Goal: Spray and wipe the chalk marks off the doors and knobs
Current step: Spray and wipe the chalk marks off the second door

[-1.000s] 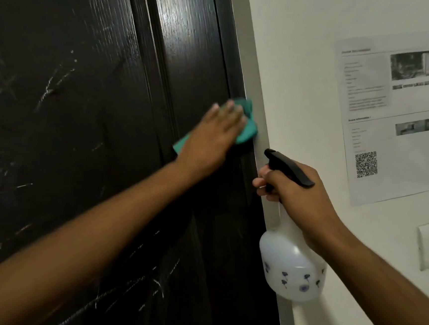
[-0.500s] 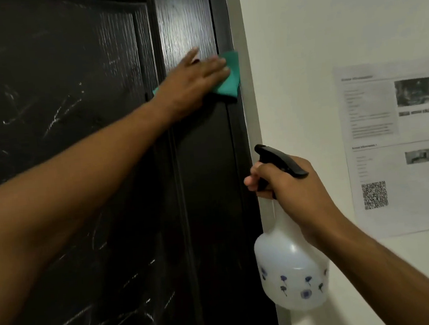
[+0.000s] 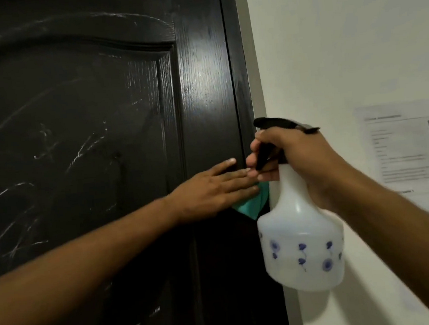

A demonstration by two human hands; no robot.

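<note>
A dark wooden door [image 3: 201, 85] fills the left side, with white chalk scribbles [image 3: 16, 195] across its inset panel. My left hand [image 3: 210, 191] lies flat with straight fingers on the door's right stile, pressing a teal cloth [image 3: 251, 205] against it; most of the cloth is hidden under the hand. My right hand [image 3: 298, 160] grips the neck and black trigger of a white spray bottle [image 3: 301, 248] with blue flower prints, held just right of the door edge. No knob is in view.
A white wall [image 3: 341, 47] stands right of the door frame. A printed paper sheet [image 3: 409, 150] is stuck on it at the right edge.
My left hand slid the cloth up the stile and then back down it. The view tilted up, showing the panel's arched top. The bottle stayed beside the door edge.
</note>
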